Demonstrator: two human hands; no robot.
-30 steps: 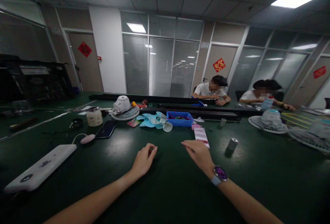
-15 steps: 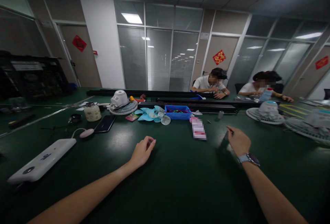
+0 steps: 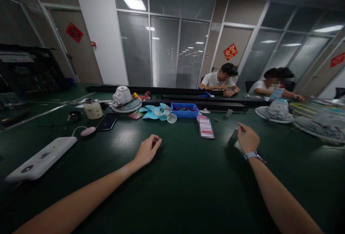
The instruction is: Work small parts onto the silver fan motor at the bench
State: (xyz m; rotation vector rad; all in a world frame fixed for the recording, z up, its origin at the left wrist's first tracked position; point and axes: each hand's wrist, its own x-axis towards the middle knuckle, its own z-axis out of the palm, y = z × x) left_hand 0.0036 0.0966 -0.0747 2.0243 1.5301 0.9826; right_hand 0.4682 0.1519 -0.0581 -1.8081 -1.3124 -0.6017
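Resting on the green table (image 3: 172,191), my left hand (image 3: 147,150) has its fingers loosely curled, thumb and fingertips close together and nothing visible between them. My right hand (image 3: 248,137), with a watch (image 3: 254,155) on its wrist, is closed in a pinch farther right. A small grey object (image 3: 234,134) shows under its fingers, partly hidden and blurred. Beyond that hand stands a small grey cylinder (image 3: 229,113). Between and past the two hands lies a pink-and-white packet (image 3: 206,128), its surface pixelated.
A blue tray (image 3: 184,113) of small parts and light-blue fan blades (image 3: 155,112) lie ahead. Left are a phone (image 3: 107,121), a jar (image 3: 93,109), a white device (image 3: 43,158) and a fan part (image 3: 122,97). Fan parts (image 3: 277,110) are at right. Two people sit across.
The view has tipped slightly downward, so the scene sits higher in the picture. Both hands keep about the same places and poses on the table.
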